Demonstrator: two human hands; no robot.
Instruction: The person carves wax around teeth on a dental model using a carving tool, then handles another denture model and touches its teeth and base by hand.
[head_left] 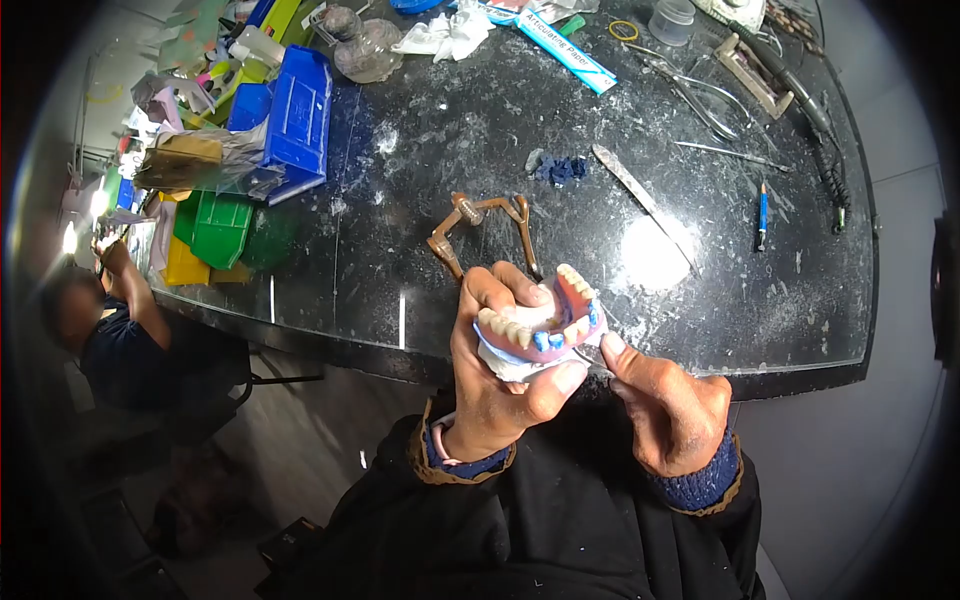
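My left hand [478,385] is wrapped round a denture model [570,350], a pink base with a row of teeth on white plaster. Several of the front teeth carry blue marks. The left thumb presses against the model's lower front. My right hand [678,405] is closed in a pinch on a thin metal tool [593,363], whose tip meets the model's right side; the rest is hidden by the fingers. Just beyond my left hand, a brown metal articulator frame [487,206] stands on the black table [420,140].
Dark blue scraps [558,169] and a metal knife [645,205] lie beyond the model. At right are a blue pencil-like tool [763,215], pliers [695,95] and a corded handpiece [800,90]. Blue [300,120] and green bins [220,228] stand left; another person [120,340] sits far left.
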